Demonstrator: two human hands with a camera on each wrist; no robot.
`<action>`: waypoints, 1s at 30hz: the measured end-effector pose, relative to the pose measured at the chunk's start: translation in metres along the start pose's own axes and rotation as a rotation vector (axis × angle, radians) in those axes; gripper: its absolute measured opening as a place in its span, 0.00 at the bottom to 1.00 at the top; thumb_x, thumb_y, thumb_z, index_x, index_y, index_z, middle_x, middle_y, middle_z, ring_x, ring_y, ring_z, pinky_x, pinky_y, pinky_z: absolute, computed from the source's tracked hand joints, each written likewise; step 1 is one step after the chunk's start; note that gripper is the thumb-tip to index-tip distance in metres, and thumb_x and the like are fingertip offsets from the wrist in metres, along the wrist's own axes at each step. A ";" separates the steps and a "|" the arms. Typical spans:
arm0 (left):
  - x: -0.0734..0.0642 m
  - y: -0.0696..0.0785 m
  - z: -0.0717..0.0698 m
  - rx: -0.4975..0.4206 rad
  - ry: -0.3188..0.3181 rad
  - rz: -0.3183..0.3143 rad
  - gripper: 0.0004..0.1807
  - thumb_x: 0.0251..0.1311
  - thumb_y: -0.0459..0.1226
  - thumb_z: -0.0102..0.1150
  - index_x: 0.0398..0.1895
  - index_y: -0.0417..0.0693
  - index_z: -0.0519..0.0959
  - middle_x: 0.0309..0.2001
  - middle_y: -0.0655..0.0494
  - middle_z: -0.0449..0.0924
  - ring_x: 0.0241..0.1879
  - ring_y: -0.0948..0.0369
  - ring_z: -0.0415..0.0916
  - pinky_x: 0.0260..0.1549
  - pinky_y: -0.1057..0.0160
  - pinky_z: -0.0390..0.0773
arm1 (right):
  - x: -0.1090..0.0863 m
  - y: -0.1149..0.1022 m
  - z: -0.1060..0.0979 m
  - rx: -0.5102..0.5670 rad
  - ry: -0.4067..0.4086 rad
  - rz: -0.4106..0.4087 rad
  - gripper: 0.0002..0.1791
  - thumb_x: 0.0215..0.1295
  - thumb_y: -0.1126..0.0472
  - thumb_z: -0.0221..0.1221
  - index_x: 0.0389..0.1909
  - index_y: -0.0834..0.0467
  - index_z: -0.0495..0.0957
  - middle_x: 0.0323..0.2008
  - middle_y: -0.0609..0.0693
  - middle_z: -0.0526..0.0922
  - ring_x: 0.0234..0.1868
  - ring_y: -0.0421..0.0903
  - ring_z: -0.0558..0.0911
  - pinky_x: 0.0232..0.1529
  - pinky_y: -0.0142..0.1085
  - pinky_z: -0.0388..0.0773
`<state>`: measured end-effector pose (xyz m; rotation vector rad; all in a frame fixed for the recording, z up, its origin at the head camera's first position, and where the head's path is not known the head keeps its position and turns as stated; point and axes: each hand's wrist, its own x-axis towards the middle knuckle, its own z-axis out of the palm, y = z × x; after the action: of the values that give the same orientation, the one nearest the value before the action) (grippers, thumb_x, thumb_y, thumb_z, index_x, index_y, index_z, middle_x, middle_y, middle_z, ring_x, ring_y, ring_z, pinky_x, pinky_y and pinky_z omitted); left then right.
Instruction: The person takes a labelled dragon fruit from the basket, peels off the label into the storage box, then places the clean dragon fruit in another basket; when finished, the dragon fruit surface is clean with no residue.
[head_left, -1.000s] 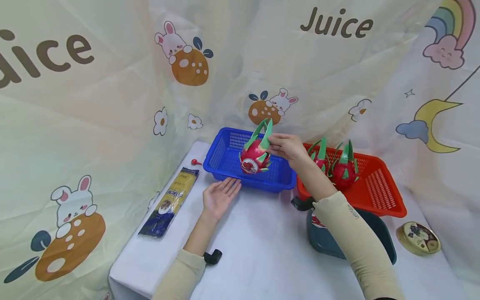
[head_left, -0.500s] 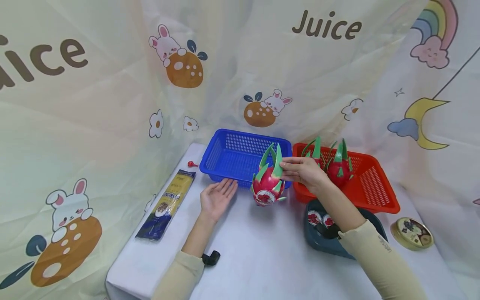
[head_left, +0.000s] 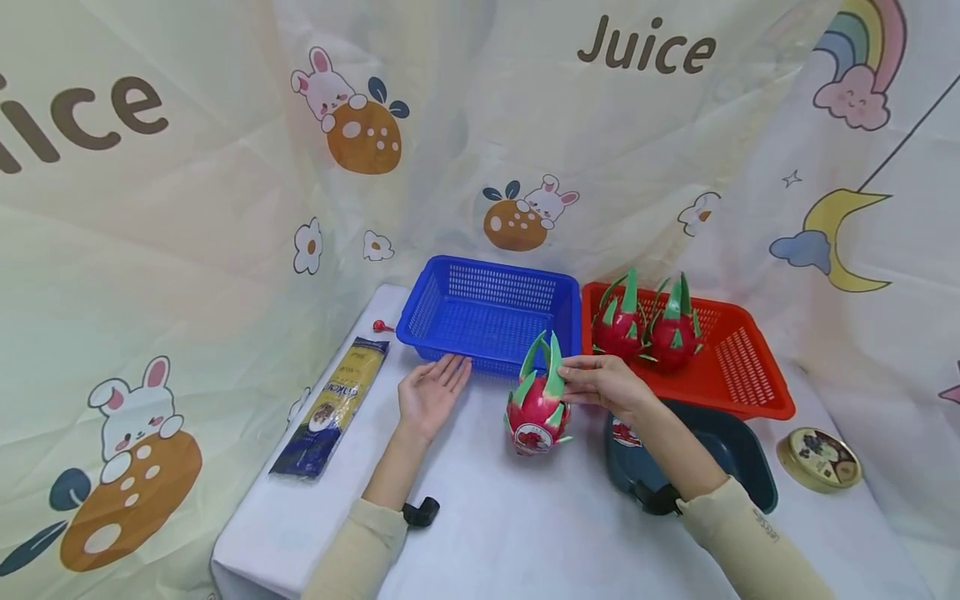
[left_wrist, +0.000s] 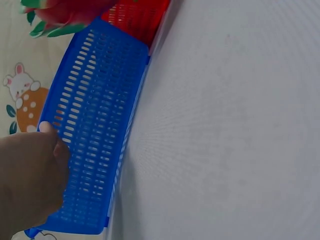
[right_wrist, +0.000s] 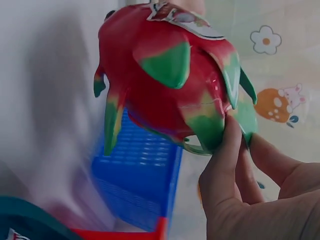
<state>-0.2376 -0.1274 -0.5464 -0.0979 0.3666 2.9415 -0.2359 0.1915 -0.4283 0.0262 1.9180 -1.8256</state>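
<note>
My right hand [head_left: 609, 385] pinches a green leaf tip of a toy-like dragon fruit [head_left: 534, 410], pink-red with a round label. The fruit hangs upright over the white table, in front of the blue basket [head_left: 480, 360]. In the right wrist view, thumb and fingers grip the leaf of the dragon fruit [right_wrist: 155, 75]. My left hand [head_left: 429, 398] lies palm up with straight fingers, their tips right at the blue basket's front rim. Two more dragon fruits [head_left: 673, 337] sit in the red basket [head_left: 757, 383] to the right.
A dark teal basin [head_left: 720, 433] with a label inside stands before the red basket, partly under my right forearm. A round gold tin [head_left: 820, 460] is at far right. On the left lie a blue and yellow packet [head_left: 330, 408] and a small red lollipop-like item [head_left: 381, 326].
My right hand has carried the dragon fruit from over the blue basket toward me, to in front of it. The left hand has stayed at the basket's front rim.
</note>
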 end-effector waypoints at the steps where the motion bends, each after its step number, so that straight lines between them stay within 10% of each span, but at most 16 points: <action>1: 0.000 0.000 0.000 -0.003 0.001 0.001 0.36 0.78 0.36 0.33 0.82 0.31 0.40 0.82 0.35 0.39 0.80 0.41 0.46 0.75 0.51 0.63 | 0.001 0.004 0.000 0.001 0.000 0.008 0.25 0.74 0.60 0.64 0.66 0.69 0.76 0.43 0.54 0.90 0.41 0.49 0.91 0.48 0.41 0.87; 15: -0.001 0.001 0.005 0.081 0.014 0.000 0.34 0.79 0.35 0.35 0.82 0.31 0.41 0.81 0.34 0.43 0.79 0.40 0.50 0.75 0.52 0.63 | 0.020 0.037 -0.002 0.046 0.010 0.041 0.23 0.73 0.61 0.65 0.64 0.66 0.79 0.44 0.56 0.90 0.41 0.51 0.91 0.49 0.45 0.86; 22: -0.002 -0.007 0.013 0.661 -0.060 -0.052 0.28 0.79 0.31 0.42 0.76 0.24 0.57 0.74 0.25 0.59 0.74 0.37 0.63 0.73 0.50 0.67 | 0.016 0.032 0.008 0.001 -0.009 -0.080 0.23 0.73 0.66 0.64 0.65 0.71 0.76 0.46 0.61 0.89 0.42 0.54 0.91 0.51 0.54 0.83; 30: -0.013 -0.015 0.022 1.322 -0.272 -0.151 0.23 0.68 0.38 0.69 0.64 0.42 0.82 0.60 0.45 0.84 0.59 0.50 0.82 0.62 0.51 0.79 | 0.012 0.030 0.014 -0.089 0.006 -0.133 0.22 0.73 0.64 0.64 0.64 0.71 0.77 0.51 0.64 0.87 0.48 0.57 0.90 0.52 0.49 0.85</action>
<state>-0.2233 -0.1098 -0.5272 0.4081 1.9474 1.9616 -0.2324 0.1778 -0.4603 -0.1290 2.0468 -1.8236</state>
